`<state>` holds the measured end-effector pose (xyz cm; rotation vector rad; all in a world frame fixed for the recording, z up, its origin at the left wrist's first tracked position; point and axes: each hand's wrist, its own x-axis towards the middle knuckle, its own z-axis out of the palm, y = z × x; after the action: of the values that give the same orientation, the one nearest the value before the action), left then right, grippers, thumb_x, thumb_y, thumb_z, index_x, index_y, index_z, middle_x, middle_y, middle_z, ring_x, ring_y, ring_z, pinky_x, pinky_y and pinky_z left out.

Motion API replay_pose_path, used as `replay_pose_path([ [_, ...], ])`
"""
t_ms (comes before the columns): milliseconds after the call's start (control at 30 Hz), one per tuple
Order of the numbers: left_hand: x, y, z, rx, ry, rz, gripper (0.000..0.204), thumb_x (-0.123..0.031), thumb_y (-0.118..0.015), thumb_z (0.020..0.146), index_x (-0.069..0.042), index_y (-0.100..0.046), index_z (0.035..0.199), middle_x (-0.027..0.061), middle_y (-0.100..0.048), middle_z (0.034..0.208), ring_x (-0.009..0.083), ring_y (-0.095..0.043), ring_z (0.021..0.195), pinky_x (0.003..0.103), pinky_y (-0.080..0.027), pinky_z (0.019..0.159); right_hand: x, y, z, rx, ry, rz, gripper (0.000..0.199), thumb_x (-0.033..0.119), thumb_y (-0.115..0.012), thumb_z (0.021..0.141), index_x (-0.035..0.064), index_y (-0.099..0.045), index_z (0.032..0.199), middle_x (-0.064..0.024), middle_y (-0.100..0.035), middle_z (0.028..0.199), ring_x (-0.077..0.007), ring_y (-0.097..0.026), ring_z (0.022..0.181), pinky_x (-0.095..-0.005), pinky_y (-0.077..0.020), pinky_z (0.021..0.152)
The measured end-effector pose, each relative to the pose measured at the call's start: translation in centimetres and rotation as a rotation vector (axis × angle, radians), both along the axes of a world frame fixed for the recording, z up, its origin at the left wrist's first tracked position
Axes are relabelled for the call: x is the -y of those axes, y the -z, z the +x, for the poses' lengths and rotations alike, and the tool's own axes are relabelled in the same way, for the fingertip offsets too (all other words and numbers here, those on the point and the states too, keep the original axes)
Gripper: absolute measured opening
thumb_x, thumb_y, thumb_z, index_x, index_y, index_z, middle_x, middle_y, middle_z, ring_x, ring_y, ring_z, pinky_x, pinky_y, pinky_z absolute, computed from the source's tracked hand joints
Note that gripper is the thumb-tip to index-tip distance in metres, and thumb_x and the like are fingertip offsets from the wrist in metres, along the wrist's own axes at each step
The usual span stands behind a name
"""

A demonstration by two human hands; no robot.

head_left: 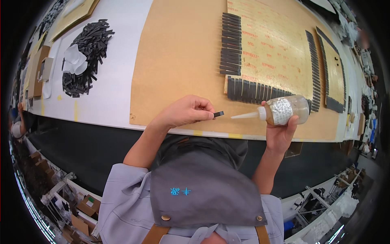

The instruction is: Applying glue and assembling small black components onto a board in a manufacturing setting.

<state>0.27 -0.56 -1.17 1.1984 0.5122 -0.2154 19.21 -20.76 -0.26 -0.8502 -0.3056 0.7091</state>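
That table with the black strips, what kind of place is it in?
Probably a workshop or factory: there's a pile of black strips, a yellowish sheet edged with more strips, and a squeeze bottle in the right hand.

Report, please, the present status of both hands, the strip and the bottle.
Left hand: pinching small black strip. Right hand: gripping squeeze bottle. Nozzle pointing toward strip, not touching. Nothing visible between them.

Bright, even light covers the long white counter [118, 73]; thin white strip lights [35, 219] glare at eight o'clock. Straight edges bow rimward, and whitish plastic clutter [347, 30] blurs at two o'clock.
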Motion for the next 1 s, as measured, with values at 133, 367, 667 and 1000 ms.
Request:
replay_pose_path([
  [133, 0.5, 0.7, 0.5, 0.001, 0.074, -0.056, 0.013, -0.012, -0.06, 0.082, -0.001, -0.063, 0.088, -0.0063, -0.047, 0.061, 0.0006, -0.036, 0.051, 0.018, -0.026, 0.044, 0.3, 0.6, 0.5, 0.077, -0.029, -0.074, 0.056, 0.038, -0.054, 0.088, 0.0061, -0.036, 0.13, -0.0074, -0.051, 0.121, -0.0268, -0.053, 0.109, -0.0563, -0.0383, 0.098],
  [367, 0.6, 0.7, 0.7, 0.001, 0.144, -0.079, 0.014, -0.011, -0.059, 0.083, 0.0, -0.063, 0.091, -0.0066, -0.046, 0.059, -0.0002, -0.034, 0.048, 0.018, -0.023, 0.042, 0.6, 1.4, 0.2, 0.088, -0.013, -0.187, 0.056, 0.037, -0.058, 0.086, 0.0033, -0.039, 0.127, -0.0091, -0.053, 0.118, -0.0268, -0.055, 0.107, -0.0535, -0.0415, 0.096],
  [667, 0.6, 0.9, 0.6, 0.009, 0.143, -0.072, 0.012, -0.009, -0.059, 0.082, 0.0, -0.063, 0.089, -0.0071, -0.047, 0.058, -0.0007, -0.033, 0.048, 0.018, -0.023, 0.042, 0.3, 1.3, -0.1, 0.094, -0.047, -0.2, 0.057, 0.036, -0.059, 0.085, 0.0001, -0.04, 0.125, -0.0106, -0.054, 0.116, -0.0252, -0.056, 0.106, -0.0486, -0.044, 0.094],
  [1000, 0.6, 0.7, 0.6, -0.009, 0.149, -0.031, 0.013, -0.011, -0.06, 0.081, -0.001, -0.064, 0.088, -0.0075, -0.047, 0.059, -0.0006, -0.035, 0.05, 0.018, -0.023, 0.043, 0.2, 1.1, -0.4, 0.11, -0.052, -0.213, 0.056, 0.035, -0.059, 0.085, 0.0003, -0.041, 0.124, -0.0091, -0.054, 0.116, -0.0222, -0.055, 0.106, -0.0433, -0.0448, 0.094],
])
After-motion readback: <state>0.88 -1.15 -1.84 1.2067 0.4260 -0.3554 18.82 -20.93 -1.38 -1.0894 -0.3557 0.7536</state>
